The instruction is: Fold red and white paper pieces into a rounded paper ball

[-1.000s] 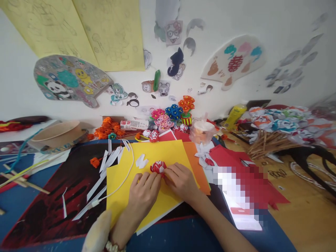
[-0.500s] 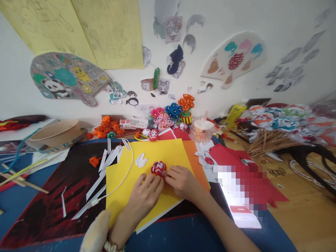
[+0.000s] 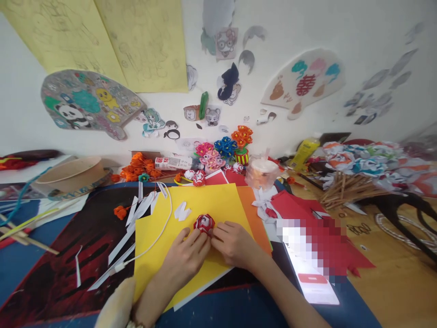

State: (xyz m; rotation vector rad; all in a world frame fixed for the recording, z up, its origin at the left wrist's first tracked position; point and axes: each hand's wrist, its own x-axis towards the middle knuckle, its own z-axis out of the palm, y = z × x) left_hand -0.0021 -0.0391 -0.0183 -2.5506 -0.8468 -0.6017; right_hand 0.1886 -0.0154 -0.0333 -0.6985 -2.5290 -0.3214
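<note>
A small red-and-white folded paper flower [image 3: 204,223] sits on a yellow paper sheet [image 3: 218,200]. My left hand [image 3: 186,257] rests on the sheet with its fingertips pinching the flower's near left side. From the right, my right hand [image 3: 234,243] pinches the same flower with bent fingers. A small white paper scrap [image 3: 182,211] lies just left of the flower. An orange sheet [image 3: 254,214] shows under the yellow one.
White paper strips [image 3: 131,228] and a white cord [image 3: 160,232] lie left of the sheet. Paper flowers [image 3: 225,148], a glue bottle [image 3: 172,162] and a plastic cup [image 3: 261,172] stand behind. Red paper [image 3: 297,205] and a phone [image 3: 314,282] lie at right, a stick bundle [image 3: 344,187] beyond.
Both hands have stayed on the flower, turning and pressing it; it now looks more closed and rounded. The view has shifted slightly.
</note>
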